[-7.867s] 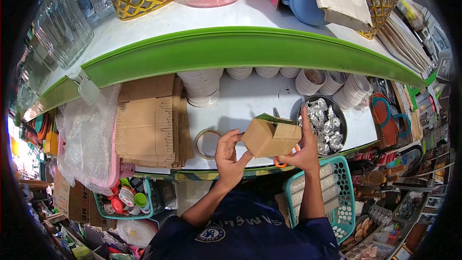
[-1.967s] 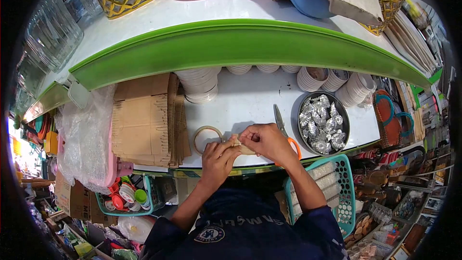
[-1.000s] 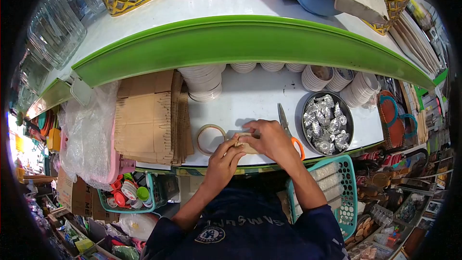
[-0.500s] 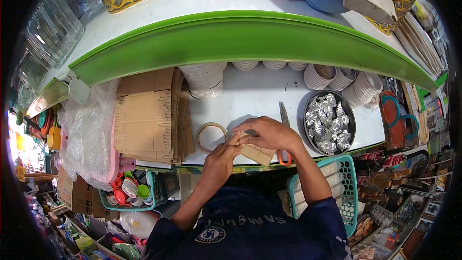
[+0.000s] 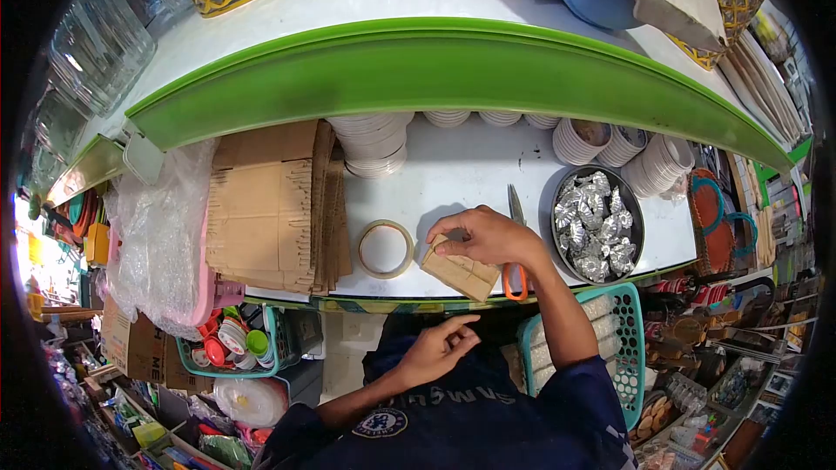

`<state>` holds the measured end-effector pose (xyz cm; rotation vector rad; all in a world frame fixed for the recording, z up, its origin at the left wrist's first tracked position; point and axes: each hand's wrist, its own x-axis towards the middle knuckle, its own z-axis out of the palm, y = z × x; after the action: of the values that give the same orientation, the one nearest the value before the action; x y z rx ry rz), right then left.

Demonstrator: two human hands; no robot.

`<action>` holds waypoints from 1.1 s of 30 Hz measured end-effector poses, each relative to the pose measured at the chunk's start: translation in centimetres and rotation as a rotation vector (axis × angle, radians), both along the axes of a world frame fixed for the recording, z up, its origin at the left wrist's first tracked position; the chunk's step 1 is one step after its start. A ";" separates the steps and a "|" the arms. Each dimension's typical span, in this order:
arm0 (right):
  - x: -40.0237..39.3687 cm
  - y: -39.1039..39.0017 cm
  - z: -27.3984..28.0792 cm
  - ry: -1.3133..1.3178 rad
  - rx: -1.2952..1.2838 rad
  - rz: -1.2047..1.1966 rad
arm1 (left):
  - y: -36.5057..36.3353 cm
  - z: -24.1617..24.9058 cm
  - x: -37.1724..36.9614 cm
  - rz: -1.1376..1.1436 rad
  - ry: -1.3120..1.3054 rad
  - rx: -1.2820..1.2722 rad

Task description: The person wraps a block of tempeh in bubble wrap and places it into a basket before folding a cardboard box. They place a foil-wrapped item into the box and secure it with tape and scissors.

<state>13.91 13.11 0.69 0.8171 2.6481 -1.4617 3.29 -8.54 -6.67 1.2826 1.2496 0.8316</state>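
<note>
My right hand [image 5: 482, 237] grips the upper end of a small brown cardboard box [image 5: 466, 275] at the counter's front edge. My left hand [image 5: 438, 348] is in front of my shirt, below the counter edge, its fingers apart and nothing in it. A roll of tape [image 5: 386, 274] lies flat just left of the box. Scissors with orange handles [image 5: 515, 282] lie right of the box, partly behind my right wrist, blades pointing away from me.
Flat cardboard sheets [image 5: 261, 209] are stacked at the left beside bubble wrap [image 5: 165, 244]. A dark round pan [image 5: 643, 231] holds several foil-like silver pieces. Stacks of white bowls [image 5: 370, 144] stand under the green shelf edge [image 5: 453, 65]. A teal basket [image 5: 629, 331] stands below at right.
My left hand has let go of the box and drawn back toward my body. My right hand stays on the box, which has hardly moved.
</note>
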 end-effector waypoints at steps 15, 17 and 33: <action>0.7 -1.5 -1.0 0.127 0.001 -0.070 | 1.5 -1.0 -0.9 -0.102 -1.072 -0.515; 0.8 -2.1 -1.0 0.119 0.004 -0.163 | 1.3 -1.6 -0.8 -0.088 -1.023 -0.526; 1.3 -6.9 -0.7 0.069 0.379 -0.551 | -1.0 -0.9 -1.4 0.180 -0.993 -0.446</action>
<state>15.20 6.24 -0.06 1.6614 2.9437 -1.0607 1.89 -9.52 -7.61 0.2867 0.6655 1.0500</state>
